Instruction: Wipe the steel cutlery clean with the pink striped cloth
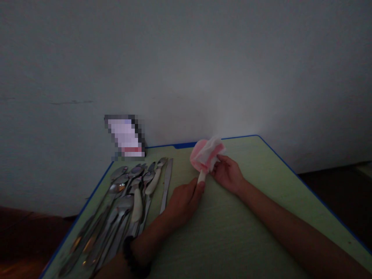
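My left hand (186,199) is closed around the pale handle of a utensil with a round pink head (197,151); its exact kind is hard to make out. Against that head my right hand (228,174) pinches a thin white and pink cloth (213,149), which drapes over the right part of the head. The utensil is held up with its head pointing away from me. To the left of my left hand lies a table knife (166,186). Beside it is a heap of metal spoons and forks (124,203), some with cream handles.
The light green table (255,236) has a blue edge and stands against a grey wall (186,69). A pixelated phone-like device (124,135) leans on the wall at the table's back left. Dark floor (331,193) shows beyond the right edge.
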Motion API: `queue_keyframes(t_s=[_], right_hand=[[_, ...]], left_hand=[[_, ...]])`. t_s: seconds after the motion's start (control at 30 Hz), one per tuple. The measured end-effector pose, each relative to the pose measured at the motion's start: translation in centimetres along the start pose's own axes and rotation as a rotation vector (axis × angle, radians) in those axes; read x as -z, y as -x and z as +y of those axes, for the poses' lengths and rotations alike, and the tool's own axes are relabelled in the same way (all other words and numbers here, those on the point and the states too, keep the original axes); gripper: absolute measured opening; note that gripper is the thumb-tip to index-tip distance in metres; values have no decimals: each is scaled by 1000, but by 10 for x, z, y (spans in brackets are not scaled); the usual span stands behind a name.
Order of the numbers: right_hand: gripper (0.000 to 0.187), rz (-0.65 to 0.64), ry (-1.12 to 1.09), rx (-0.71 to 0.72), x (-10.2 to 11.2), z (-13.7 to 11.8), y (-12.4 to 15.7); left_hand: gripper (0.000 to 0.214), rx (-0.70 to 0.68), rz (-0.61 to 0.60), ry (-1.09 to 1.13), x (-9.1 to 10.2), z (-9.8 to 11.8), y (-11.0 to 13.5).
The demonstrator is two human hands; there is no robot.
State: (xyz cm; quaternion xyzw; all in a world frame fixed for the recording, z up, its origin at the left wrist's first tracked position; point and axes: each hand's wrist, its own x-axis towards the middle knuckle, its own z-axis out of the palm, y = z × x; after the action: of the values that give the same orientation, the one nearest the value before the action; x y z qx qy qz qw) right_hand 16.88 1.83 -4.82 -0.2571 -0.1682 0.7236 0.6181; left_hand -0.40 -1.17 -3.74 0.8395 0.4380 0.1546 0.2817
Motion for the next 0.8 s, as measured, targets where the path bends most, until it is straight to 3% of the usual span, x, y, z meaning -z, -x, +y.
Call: queue_keyframes(t_s=[0.23, 0.6, 0.8], right_hand=[[22, -148, 217, 56, 2, 5, 5], [19, -68, 294, 85, 0, 13, 3], [23, -90, 644, 225, 4, 13, 3]], left_hand=[[42, -44, -33, -77, 2, 2, 2], [44, -150, -45, -340, -3, 1, 3], [44, -176, -23, -365, -5, 0, 3]])
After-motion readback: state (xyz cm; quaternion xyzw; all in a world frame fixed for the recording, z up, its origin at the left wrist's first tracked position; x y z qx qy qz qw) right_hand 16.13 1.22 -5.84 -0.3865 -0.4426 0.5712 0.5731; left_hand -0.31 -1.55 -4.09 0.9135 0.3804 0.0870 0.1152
